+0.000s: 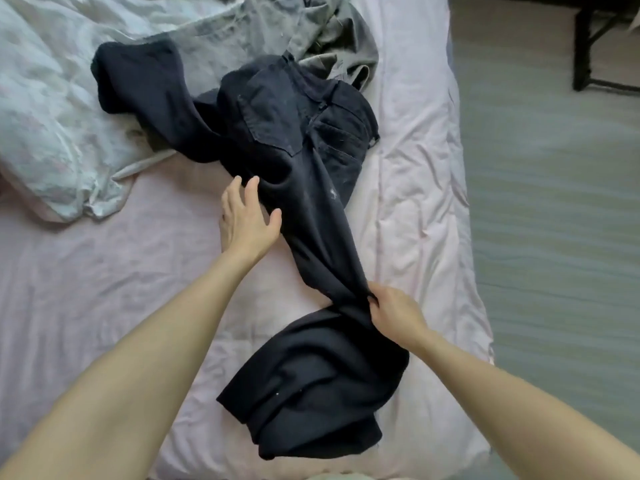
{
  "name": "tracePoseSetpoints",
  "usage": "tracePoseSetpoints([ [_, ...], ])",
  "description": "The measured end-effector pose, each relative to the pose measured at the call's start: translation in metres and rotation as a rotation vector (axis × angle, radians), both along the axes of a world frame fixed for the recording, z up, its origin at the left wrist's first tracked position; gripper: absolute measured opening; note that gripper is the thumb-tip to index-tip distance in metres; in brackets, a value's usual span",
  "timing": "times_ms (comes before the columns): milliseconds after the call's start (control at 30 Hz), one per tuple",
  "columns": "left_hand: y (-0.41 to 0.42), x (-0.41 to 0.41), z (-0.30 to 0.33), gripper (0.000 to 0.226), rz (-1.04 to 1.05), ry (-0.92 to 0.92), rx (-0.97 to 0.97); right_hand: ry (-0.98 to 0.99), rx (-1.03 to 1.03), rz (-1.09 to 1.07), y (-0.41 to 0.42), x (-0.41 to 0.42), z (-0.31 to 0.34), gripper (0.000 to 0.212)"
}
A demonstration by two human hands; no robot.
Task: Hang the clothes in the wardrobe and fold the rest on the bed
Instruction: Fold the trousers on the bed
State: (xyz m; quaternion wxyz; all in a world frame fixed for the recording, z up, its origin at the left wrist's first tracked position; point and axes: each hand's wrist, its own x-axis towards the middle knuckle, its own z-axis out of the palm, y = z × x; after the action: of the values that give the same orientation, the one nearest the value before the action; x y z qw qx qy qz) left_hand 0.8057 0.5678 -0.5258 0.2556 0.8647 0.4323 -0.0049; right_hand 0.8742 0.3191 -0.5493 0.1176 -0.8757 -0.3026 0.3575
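A bed (pixel 86 289) covered by a pale pink sheet fills most of the frame, its surface creased and rumpled, its right edge running down the right-centre of the frame. Beyond that edge, grey-green floor (pixel 554 202) takes up the right side, with the dark legs of a piece of furniture (pixel 588 46) standing in the upper right corner. A white, faintly patterned duvet (pixel 45 109) lies bunched in the upper left of the frame, on the bed. At the top centre a grey garment (pixel 311 26) lies crumpled, partly under the waistband of a pair of dark trousers (pixel 304 140). The trousers sprawl across the middle of the bed: the waist and back pockets sit in the upper centre, one leg trails to the upper left, and the other runs down to the lower centre, where its end lies in a loose heap near the bed's lower edge. The left hand (pixel 247 220), in the centre of the frame, rests on the trousers' left edge below the seat, fingers (pixel 254 187) spread apart and fairly straight. The right hand (pixel 394 313), at the lower right of centre, pinches a gathered fold of the lower trouser leg, its fingers curled tight around the cloth.
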Motion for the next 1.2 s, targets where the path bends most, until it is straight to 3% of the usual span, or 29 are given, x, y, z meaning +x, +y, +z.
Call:
tracePoseSetpoints([
  [133,-0.027,0.014,0.015,0.072,-0.062,-0.001,0.017,0.021,-0.255,0.021,-0.074,0.016,0.023,0.017],
  [200,-0.031,0.024,0.020,0.075,-0.074,-0.029,0.082,0.084,-0.287,0.034,-0.077,0.028,0.024,0.016],
  [300,-0.015,0.050,0.020,0.080,-0.084,-0.037,0.232,0.237,-0.081,-0.113,-0.048,0.050,0.020,0.031],
  [400,0.024,0.090,0.014,0.087,-0.091,0.046,0.288,0.221,0.160,-0.375,0.010,0.083,0.007,0.055],
  [467,0.049,0.108,0.010,0.091,-0.029,0.162,0.165,0.258,0.253,-0.487,0.052,0.102,-0.002,0.059],
  [533,0.070,0.119,0.002,0.094,0.130,0.241,-0.143,0.366,0.338,-0.655,0.092,0.118,-0.013,0.059],
  [567,0.077,0.120,-0.001,0.088,0.208,0.191,-0.349,0.427,0.391,-0.770,0.109,0.124,-0.017,0.059],
  [633,0.082,0.113,-0.006,0.051,0.256,0.044,-0.599,0.558,0.494,-1.009,0.128,0.130,-0.022,0.055],
  [700,0.082,0.100,-0.003,0.012,0.180,-0.014,-0.622,0.697,0.548,-1.146,0.135,0.133,-0.021,0.052],
  [867,0.066,0.074,0.030,0.020,0.155,-0.232,-0.611,1.100,0.692,-1.142,0.126,0.135,0.013,0.038],
  [933,0.053,0.073,0.049,0.023,0.218,-0.274,-0.657,1.060,0.738,-1.140,0.117,0.140,0.033,0.029],
  [1033,0.034,0.078,0.088,0.018,0.290,-0.336,-0.863,0.707,0.763,-1.073,0.097,0.151,0.073,0.010],
  [1100,0.020,0.083,0.112,0.008,0.236,-0.350,-0.956,0.558,0.802,-1.017,0.081,0.161,0.103,0.010],
  [1200,-0.008,0.099,0.155,0.023,0.126,-0.338,-0.968,0.420,0.864,-0.974,0.044,0.176,0.151,0.002],
])
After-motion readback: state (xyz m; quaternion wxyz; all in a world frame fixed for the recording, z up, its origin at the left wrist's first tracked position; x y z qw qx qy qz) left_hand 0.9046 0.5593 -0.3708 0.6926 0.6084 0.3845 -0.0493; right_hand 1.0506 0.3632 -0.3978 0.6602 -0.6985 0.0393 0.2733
